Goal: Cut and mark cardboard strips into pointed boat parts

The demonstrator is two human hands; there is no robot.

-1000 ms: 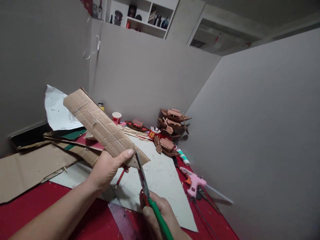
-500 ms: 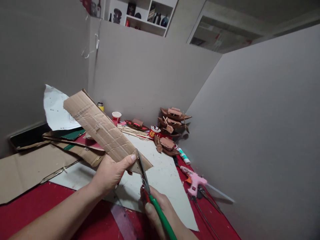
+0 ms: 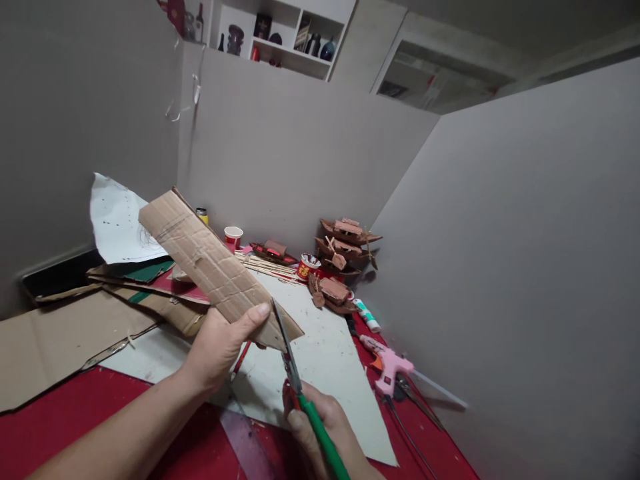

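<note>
On my feed the left hand [image 3: 217, 343] grips a long, flat strip of brown corrugated cardboard [image 3: 210, 263] near its lower end, thumb on the upper face, held up over the large white flat board [image 3: 345, 353] that I take as my landmark. The right hand [image 3: 327, 413] is closed around the scissors with green-and-red handles and dark metal blades [image 3: 291, 367]; I see 1 blade lying across the strip just beside the left thumb. I judge the cut to be under way: the pointed end beyond the blade looks attached to the rest, so severing it seems left to do, though I can't tell how deep the blades have bitten. The strip's long edges look straight, so I'd call that shaping done. Left of the board lie folded brown cardboard sheets [image 3: 65, 340], which look like remaining stock. At the board's far edge are thin pale wooden sticks [image 3: 270, 267], which look unused, and at its far right corner are a stack of brown model boats [image 3: 350, 240] and 1 single canopied brown boat [image 3: 334, 291], which look assembled to me. Right of the board rests a pink plastic glue gun [image 3: 393, 365], held by neither hand.
</note>
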